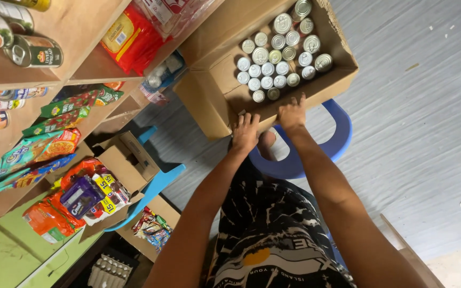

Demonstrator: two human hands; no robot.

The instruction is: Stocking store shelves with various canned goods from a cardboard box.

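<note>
An open brown cardboard box (318,92) holds several silver-topped tin cans (278,53) standing upright in rows. It rests on a blue plastic chair (341,133). My left hand (245,133) grips the box's near wall close to its corner flap. A little to the right, my right hand (293,114) grips the same near rim, fingertips hooked over the edge beside the closest cans. Both forearms reach out from over my black patterned shirt (273,240).
Wooden shelves (81,24) on the left carry tins (33,52), green and orange snack packets (54,114) and red packets (132,37). A smaller open carton of snack packs (89,197) sits on another blue chair (156,186). An egg tray (110,269) lies below. Grey floor (417,133) lies right.
</note>
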